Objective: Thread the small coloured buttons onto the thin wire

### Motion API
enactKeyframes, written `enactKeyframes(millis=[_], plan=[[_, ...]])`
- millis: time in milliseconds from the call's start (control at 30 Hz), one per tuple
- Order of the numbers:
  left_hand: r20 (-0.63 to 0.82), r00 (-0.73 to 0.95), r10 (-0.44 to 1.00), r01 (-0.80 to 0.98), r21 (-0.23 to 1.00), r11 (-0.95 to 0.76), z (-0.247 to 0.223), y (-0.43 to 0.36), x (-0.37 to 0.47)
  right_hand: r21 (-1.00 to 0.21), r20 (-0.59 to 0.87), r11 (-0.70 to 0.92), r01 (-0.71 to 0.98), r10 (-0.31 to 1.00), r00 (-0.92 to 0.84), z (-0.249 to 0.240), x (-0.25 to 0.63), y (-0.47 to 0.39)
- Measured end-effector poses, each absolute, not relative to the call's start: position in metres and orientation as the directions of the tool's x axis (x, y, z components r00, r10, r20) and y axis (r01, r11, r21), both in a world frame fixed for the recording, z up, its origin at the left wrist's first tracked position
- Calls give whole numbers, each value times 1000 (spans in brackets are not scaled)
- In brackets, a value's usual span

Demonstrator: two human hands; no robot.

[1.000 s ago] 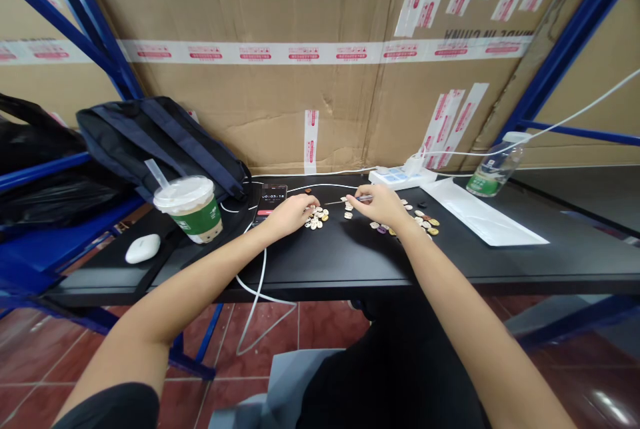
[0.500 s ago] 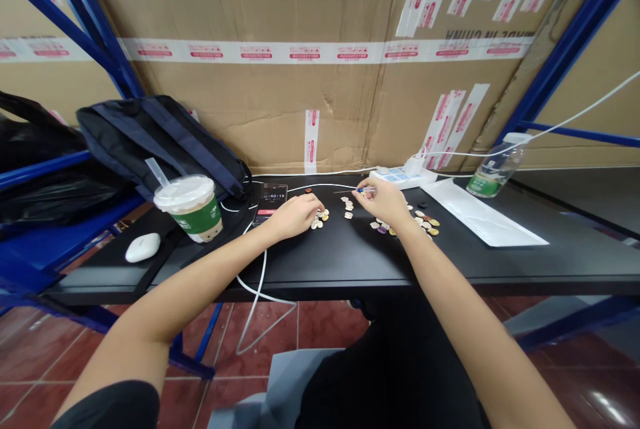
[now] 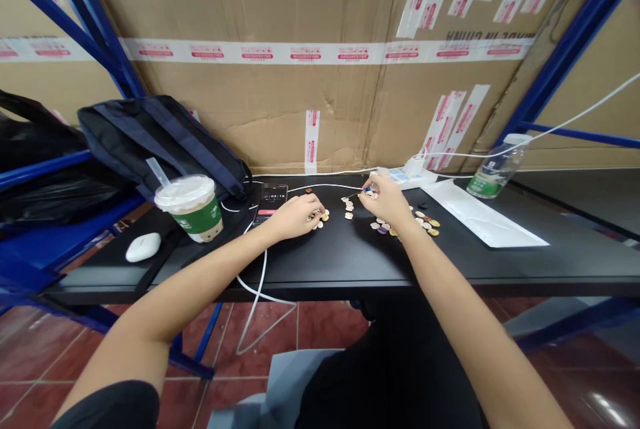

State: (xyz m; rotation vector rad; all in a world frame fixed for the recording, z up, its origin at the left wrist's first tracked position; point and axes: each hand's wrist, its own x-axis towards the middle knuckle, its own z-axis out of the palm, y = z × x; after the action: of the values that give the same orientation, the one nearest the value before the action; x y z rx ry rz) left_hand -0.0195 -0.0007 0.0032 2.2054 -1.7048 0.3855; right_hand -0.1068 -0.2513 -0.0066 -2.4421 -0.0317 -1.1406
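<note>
My left hand rests low over a small pile of white and yellow buttons, fingers bent together at the near side of the phone. Whatever its fingertips pinch is hidden. In my right hand is what looks like a small screwdriver with a thin metal shaft and a blue part at the grip. The shaft points left and slightly down, its tip close to a short row of pale buttons. More buttons, white, yellow, brown and purple, lie spread beneath and beside my right wrist.
A phone, lidded drink cup, white case and dark backpack occupy the left. A power strip, white sheet and plastic bottle lie right. A white cable hangs over the table edge.
The screwdriver has tilted, its tip dropping and shifting right toward the row of buttons, as my right hand moves slightly right. My left fingers have moved slightly lower over their pile.
</note>
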Motion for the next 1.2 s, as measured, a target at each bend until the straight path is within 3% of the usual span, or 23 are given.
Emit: enactKeyframes(millis=[533, 800, 1200], plan=[[400, 234, -886, -972, 80, -221, 0, 0, -17, -398, 661, -915, 70, -233, 713, 1, -115, -242], [404, 226, -886, -974, 66, -218, 3, -1, -19, -446, 634, -844, 300, -61, 771, 2, -115, -243], [378, 103, -920, -992, 107, -67, 4, 0, -24, -595, 578, -670, 443, 26, 816, 3, -116, -241]])
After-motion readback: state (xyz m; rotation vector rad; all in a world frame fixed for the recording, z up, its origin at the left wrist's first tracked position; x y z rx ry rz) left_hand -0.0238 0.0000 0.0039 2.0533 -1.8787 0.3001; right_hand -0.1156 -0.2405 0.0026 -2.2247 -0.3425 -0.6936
